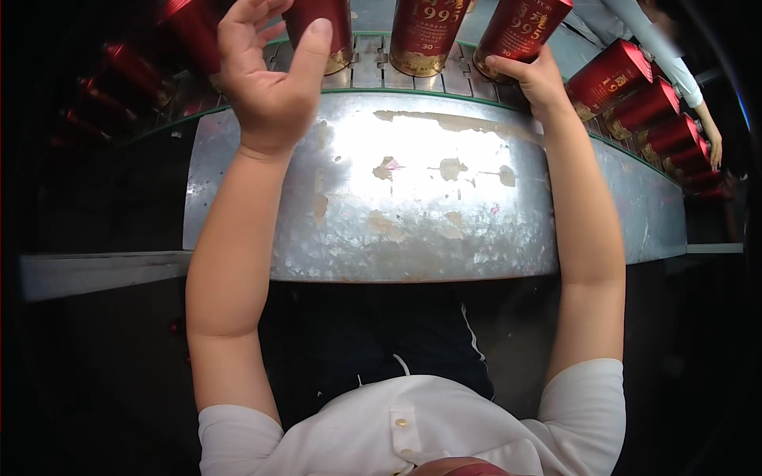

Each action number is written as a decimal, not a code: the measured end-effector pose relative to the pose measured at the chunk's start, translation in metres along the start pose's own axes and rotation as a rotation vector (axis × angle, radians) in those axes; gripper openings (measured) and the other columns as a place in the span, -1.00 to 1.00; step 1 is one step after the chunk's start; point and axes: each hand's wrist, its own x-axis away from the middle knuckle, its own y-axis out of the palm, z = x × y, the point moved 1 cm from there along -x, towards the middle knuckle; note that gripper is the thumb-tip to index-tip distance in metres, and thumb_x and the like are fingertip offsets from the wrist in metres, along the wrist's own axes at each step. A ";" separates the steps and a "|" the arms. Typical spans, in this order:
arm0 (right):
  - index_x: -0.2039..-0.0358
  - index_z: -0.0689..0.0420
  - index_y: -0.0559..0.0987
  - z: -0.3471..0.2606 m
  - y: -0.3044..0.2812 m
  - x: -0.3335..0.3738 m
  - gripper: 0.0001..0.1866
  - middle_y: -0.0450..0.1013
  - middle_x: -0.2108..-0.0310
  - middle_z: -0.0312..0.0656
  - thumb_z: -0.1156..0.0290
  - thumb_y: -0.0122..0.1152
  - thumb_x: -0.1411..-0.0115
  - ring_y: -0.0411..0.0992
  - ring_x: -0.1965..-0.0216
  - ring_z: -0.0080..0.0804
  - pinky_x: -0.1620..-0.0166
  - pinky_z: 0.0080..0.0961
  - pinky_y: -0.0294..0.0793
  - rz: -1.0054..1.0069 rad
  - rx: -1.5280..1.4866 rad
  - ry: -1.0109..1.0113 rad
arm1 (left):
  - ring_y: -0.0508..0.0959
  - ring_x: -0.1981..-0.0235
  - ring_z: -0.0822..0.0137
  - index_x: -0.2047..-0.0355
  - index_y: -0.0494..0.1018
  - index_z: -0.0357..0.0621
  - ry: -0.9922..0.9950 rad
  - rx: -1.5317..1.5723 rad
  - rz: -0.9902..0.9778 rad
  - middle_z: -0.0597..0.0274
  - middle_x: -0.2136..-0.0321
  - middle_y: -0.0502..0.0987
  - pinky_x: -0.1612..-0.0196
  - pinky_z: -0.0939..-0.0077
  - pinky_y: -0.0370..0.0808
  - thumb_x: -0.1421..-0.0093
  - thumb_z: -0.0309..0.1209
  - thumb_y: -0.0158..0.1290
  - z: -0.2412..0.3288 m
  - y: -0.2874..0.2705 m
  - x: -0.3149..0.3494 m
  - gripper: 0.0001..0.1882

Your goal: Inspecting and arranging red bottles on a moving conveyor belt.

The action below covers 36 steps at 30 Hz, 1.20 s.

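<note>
Red canisters with gold lettering and a gold band round the foot stand in a row along the conveyor. My left hand (274,91) is raised at the conveyor's near edge with thumb and fingers spread, holding nothing. Just beyond its thumb stands one canister (337,36), partly covered by the hand; whether they touch I cannot tell. My right hand (540,79) grips another canister (524,28) low down, thumb across its front and the other fingers mostly hidden at its side. Between the two hands a third canister (426,36) stands untouched on the belt.
A slatted conveyor (365,63) with a green edge curves across the far side. Before it lies a worn metal worktop (341,214). More canisters (611,75) line the right; others (131,71) sit in shadow at left. Another person's arm (675,67) reaches in at far right.
</note>
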 end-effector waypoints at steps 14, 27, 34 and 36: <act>-0.25 0.21 0.35 -0.036 0.019 0.104 -0.26 0.38 -0.15 -0.14 0.37 0.48 -0.09 0.32 -0.20 -0.31 -0.24 -0.33 0.24 0.568 0.193 -0.435 | 0.57 0.04 0.37 -0.09 0.38 -0.31 -0.248 0.038 0.316 0.08 0.07 0.58 -0.03 0.53 0.52 -0.38 -0.43 0.10 -0.029 -0.068 -0.010 -0.67; 0.14 0.34 0.65 -0.228 0.090 -0.016 -0.61 0.61 0.26 0.14 0.22 0.27 -0.26 0.62 0.23 -0.17 0.10 -0.34 0.58 -0.122 0.783 -0.380 | 0.56 0.02 0.41 -0.09 0.38 -0.31 -0.322 0.038 0.359 0.11 0.03 0.58 -0.02 0.57 0.50 -0.37 -0.42 0.12 -0.065 -0.110 -0.008 -0.65; 0.42 0.33 0.66 -0.212 0.083 -0.010 -0.52 0.60 0.45 0.07 0.05 0.38 -0.19 0.60 0.40 -0.16 0.25 -0.28 0.56 0.186 1.024 -0.407 | 0.55 0.01 0.39 -0.08 0.39 -0.34 -0.280 -0.021 0.283 0.07 0.03 0.57 -0.13 0.53 0.49 -0.32 -0.49 0.17 -0.066 -0.103 0.001 -0.63; 0.40 0.33 0.66 -0.209 0.076 -0.001 -0.50 0.60 0.43 0.08 0.03 0.38 -0.19 0.60 0.38 -0.14 0.24 -0.27 0.56 0.193 0.984 -0.345 | 0.55 0.01 0.39 -0.09 0.39 -0.34 -0.288 -0.024 0.278 0.08 0.03 0.57 -0.13 0.52 0.49 -0.32 -0.49 0.17 -0.066 -0.101 0.005 -0.63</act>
